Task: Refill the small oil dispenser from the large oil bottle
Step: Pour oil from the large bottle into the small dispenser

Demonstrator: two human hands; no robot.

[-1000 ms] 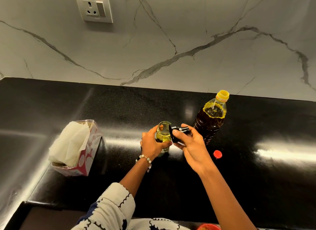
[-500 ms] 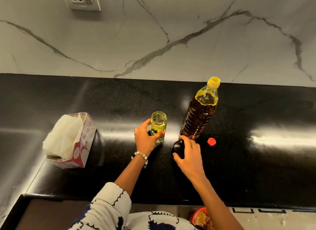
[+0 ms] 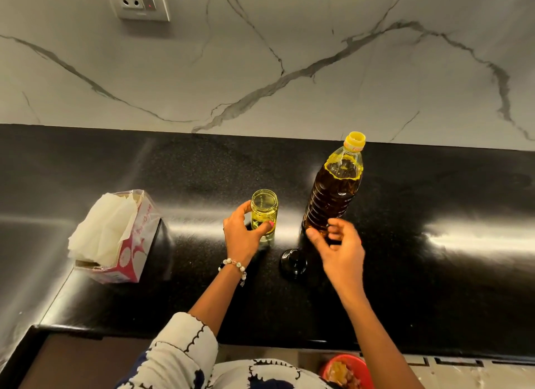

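Two hands are at work on the black worktop (image 3: 434,287): the left hand (image 3: 241,238) is wrapped round the dispenser (image 3: 264,215), a small open jar that stands upright with a little yellow oil in it, while the right hand (image 3: 340,251) is held just in front of the bottle (image 3: 333,194), its fingers loosely curled and gripping nothing. The bottle stands upright just right of the dispenser, its yellow neck seemingly uncapped. It is nearly full, so a heavy first gush is to be expected if it is tipped fast, and the jar's narrow mouth could easily be overshot; oil on the glossy worktop or on the gripping fingers would be the likely result. The dispenser's black lid (image 3: 293,262) lies near the right wrist and could be knocked or dripped on during the lift. A tissue box (image 3: 115,241) stands well to the left, out of the way. A wall socket (image 3: 139,1) is set high on the marble backsplash.
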